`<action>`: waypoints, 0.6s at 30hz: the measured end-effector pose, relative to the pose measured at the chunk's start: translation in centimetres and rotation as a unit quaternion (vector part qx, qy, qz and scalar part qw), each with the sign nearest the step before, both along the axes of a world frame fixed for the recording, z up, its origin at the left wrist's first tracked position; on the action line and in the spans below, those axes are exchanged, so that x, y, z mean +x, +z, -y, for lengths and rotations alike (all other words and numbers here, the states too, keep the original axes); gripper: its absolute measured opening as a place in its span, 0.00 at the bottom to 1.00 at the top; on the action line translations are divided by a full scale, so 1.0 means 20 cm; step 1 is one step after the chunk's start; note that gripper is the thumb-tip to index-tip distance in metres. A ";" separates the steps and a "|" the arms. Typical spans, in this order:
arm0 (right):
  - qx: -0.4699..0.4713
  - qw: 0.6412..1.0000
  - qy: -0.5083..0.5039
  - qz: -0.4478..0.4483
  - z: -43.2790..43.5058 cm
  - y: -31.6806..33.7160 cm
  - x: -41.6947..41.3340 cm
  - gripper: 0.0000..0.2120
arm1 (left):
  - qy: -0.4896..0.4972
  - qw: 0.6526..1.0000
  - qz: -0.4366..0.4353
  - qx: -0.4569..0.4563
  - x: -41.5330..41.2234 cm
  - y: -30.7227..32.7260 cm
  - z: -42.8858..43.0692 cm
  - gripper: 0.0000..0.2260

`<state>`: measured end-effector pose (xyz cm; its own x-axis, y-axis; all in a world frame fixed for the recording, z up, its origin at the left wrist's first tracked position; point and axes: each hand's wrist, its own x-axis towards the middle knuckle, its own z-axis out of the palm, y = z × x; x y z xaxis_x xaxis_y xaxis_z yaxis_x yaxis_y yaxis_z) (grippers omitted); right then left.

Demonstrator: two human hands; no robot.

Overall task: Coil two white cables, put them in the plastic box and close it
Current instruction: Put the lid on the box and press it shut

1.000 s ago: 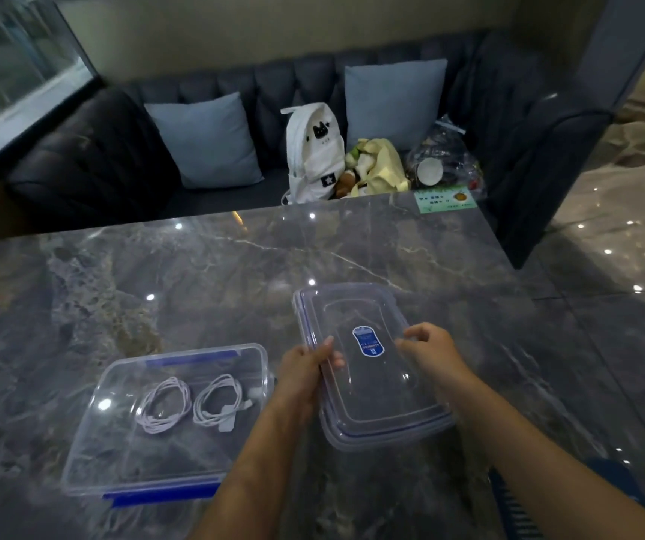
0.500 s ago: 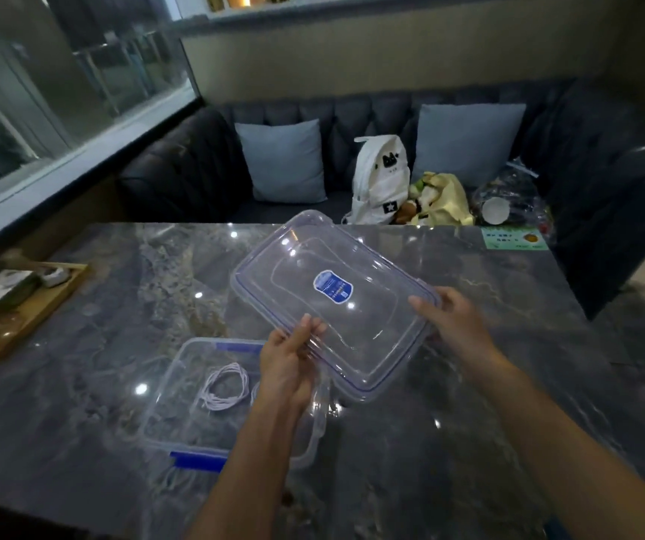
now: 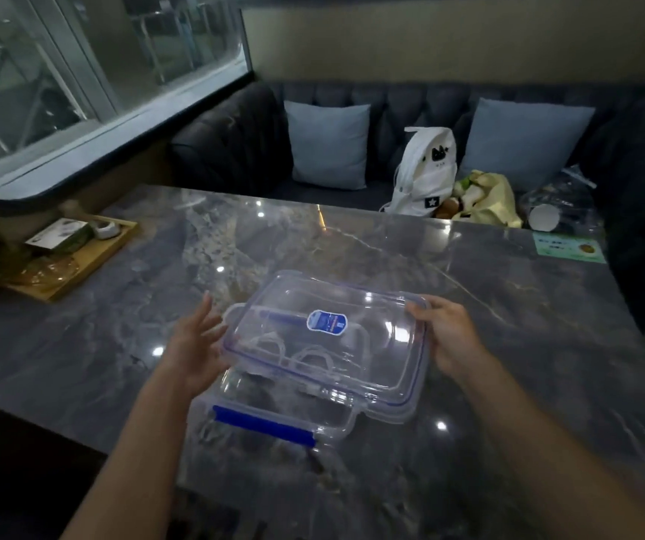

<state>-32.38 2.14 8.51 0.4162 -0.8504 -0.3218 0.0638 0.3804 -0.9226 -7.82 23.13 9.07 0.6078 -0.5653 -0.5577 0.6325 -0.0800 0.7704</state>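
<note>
The lid over the box looks light, stiff and slick, best gripped at its ends: right hand fingers clamp one, left hand fingers spread apart.

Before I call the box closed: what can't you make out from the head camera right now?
Head view only:
- cables: smeared white loops behind the clear lid; coiling unclear.
- lid on box: seated or hovering, cannot tell; clear plastic overlaps.
- left hand: motion-blurred, contact with lid unclear.
- right hand: grip under the lid's edge hidden by the hand itself.
- label: print too small.
</note>
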 end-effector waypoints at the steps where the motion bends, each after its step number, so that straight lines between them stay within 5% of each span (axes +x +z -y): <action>1: -0.003 1.000 -0.002 0.002 -0.01 -0.01 0.02 0.09 | -0.045 0.998 0.020 0.044 0.01 0.00 -0.01 0.22; 3: -0.004 1.000 -0.003 0.009 -0.04 -0.02 0.07 0.06 | -0.107 0.987 0.070 0.097 0.02 -0.02 -0.02 0.16; 6: 0.004 1.000 0.007 0.014 -0.09 -0.03 0.15 0.05 | -0.067 0.977 0.156 0.128 0.04 -0.06 0.00 0.08; 10: -0.015 1.000 0.008 -0.012 -0.14 -0.08 0.22 0.14 | -0.034 0.965 0.237 0.109 0.10 -0.10 -0.01 0.07; 18: -0.014 0.999 0.001 -0.040 -0.23 -0.23 0.31 0.12 | -0.077 0.946 0.304 0.085 0.22 -0.25 -0.05 0.07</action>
<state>-26.13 6.64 3.85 0.3913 -0.8593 -0.3295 -0.0110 0.3536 -0.9353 -3.50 24.11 4.07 0.7627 -0.6074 -0.2221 0.0471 -0.2904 0.9558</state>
